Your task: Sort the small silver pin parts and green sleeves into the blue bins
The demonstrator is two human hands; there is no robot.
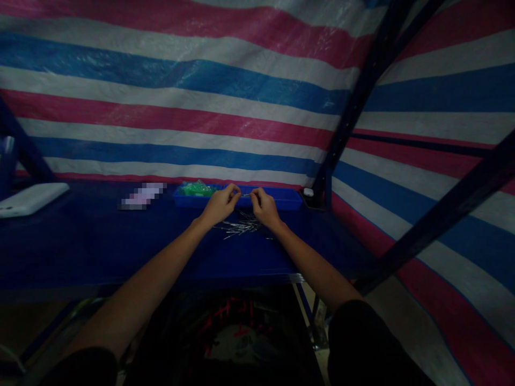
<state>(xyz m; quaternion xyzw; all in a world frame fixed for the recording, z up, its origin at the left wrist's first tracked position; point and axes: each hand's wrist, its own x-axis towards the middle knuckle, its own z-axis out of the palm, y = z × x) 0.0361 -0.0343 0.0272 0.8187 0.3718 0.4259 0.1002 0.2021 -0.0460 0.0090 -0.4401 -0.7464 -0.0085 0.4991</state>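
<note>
My left hand [222, 203] and my right hand [263, 206] are raised in front of a long blue tray [287, 199], above the blue table. Between their pinched fingertips runs a thin, shiny metal piece [245, 195], too small to name exactly; each hand grips one end. Just below the hands lies a loose pile of thin metal rods [243, 227], pointing in several directions. In the tray's left part sits a clear plastic bag with green contents [197, 188]. My hands hide the middle of the tray's front wall.
On the blue table [120, 241], a pixelated pinkish item [142, 196] lies left of the tray. A white flat device [34, 199] is at the far left. A small white case [308, 192] rests on a dark object at right. Blue metal posts [354, 107] and striped sheeting enclose the table.
</note>
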